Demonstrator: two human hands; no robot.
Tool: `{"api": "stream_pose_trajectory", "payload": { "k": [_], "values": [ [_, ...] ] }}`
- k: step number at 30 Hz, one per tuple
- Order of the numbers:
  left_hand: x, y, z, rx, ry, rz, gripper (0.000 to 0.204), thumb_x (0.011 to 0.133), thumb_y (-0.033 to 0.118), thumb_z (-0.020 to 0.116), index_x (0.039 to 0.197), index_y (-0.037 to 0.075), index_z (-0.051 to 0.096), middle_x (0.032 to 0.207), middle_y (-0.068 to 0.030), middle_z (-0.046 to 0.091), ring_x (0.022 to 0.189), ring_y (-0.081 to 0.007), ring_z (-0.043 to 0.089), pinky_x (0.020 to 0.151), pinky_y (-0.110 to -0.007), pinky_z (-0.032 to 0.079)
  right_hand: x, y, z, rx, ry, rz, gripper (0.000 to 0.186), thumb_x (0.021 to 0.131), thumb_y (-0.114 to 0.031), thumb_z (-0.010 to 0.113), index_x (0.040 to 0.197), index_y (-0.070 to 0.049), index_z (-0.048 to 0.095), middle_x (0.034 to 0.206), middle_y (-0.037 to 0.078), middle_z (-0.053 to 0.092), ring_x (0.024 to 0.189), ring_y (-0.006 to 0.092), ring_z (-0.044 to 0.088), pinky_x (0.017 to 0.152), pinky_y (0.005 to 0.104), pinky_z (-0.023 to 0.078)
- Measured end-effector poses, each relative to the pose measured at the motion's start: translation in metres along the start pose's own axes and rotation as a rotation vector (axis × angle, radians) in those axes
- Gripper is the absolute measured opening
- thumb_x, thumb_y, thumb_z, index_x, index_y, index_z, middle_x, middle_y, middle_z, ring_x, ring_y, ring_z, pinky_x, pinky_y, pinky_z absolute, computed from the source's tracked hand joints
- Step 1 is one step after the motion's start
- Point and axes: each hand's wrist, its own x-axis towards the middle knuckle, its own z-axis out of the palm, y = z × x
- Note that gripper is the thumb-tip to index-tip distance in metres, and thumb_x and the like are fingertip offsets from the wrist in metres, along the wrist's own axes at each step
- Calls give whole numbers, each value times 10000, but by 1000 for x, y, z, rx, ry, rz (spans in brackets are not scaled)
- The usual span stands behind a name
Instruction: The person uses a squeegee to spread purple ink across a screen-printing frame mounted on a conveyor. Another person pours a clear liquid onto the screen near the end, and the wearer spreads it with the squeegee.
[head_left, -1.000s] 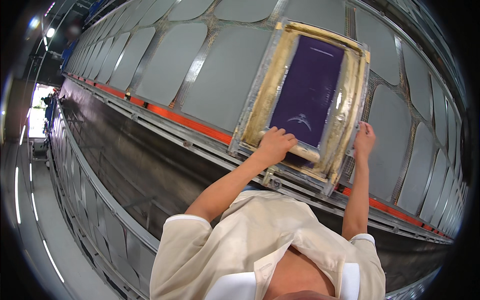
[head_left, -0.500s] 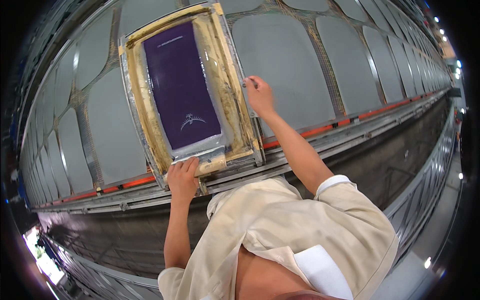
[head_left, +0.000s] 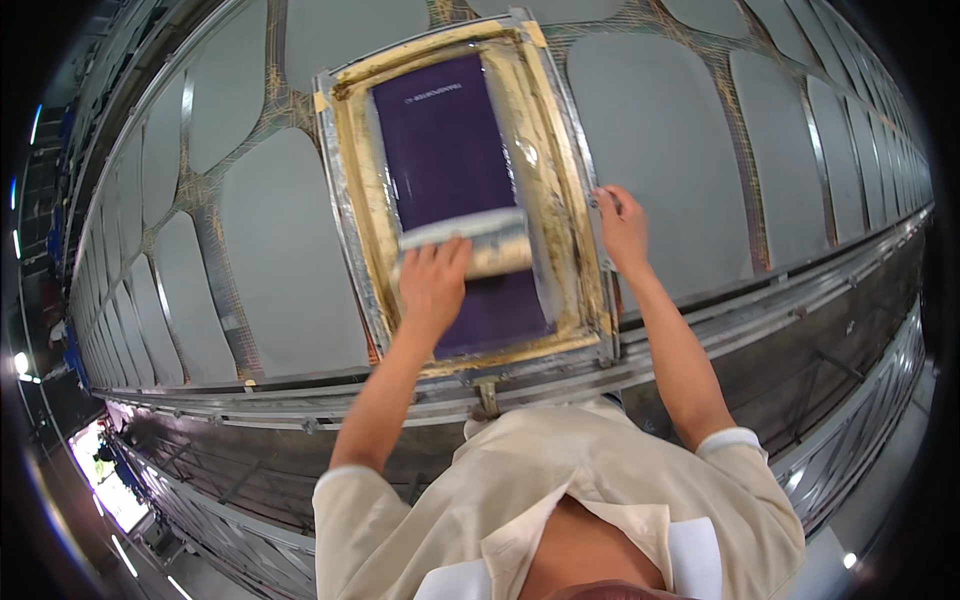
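Observation:
A screen-printing frame [head_left: 360, 160] with yellowed inner borders and a purple screen area [head_left: 440, 130] lies over grey pieces on a long table. My left hand [head_left: 433, 280] grips a wide, pale squeegee [head_left: 495, 252] lying crosswise at about the middle of the purple area, its fingers over the blade's top. My right hand [head_left: 622, 225] is closed on the metal right edge of the frame, fingers curled near its upper part.
Rows of grey flat pieces [head_left: 660, 150] run left and right along the table, with metal rails [head_left: 700, 310] on the near edge. Beyond my arms are a dark lower surface and a second metal rack [head_left: 830, 440]. Lights show at the far left.
My left hand has pushed the squeegee from the near end of the screen up to its middle. My right hand stays at the frame's edge. The view has shifted.

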Motion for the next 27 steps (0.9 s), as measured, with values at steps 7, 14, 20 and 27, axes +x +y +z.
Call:
{"api": "stream_pose_trajectory", "payload": {
  "k": [7,14,20,27],
  "values": [
    [202,-147,16,42,-23,-79,329,786,111,708,1109,169,733,1061,-81,738,942,-337,671,805,-476,517,3,1,4,55,-41,28,269,1004,-283,619,1052,-43,732,567,-6,441,534,70,376,511,307,314],
    [277,-178,-1,45,-212,-149,320,825,304,762,1119,179,744,990,-140,735,961,-380,679,835,-489,529,-1,-3,-1,47,-12,25,233,1019,-238,605,1033,-43,732,594,-79,417,543,33,330,499,269,261],
    [239,-156,-6,91,-237,-35,365,805,342,775,1124,168,739,984,-150,735,952,-399,677,823,-491,536,3,6,0,49,-36,15,256,1010,-254,610,1054,-36,736,587,-48,435,545,47,358,502,285,290],
    [33,-10,-13,-180,-201,-123,333,715,34,717,1025,148,767,1006,-76,751,934,-334,700,819,-448,564,10,15,3,116,-48,-43,257,1011,-278,603,1049,-59,733,603,-59,430,553,44,357,513,271,298]
  ]
}}
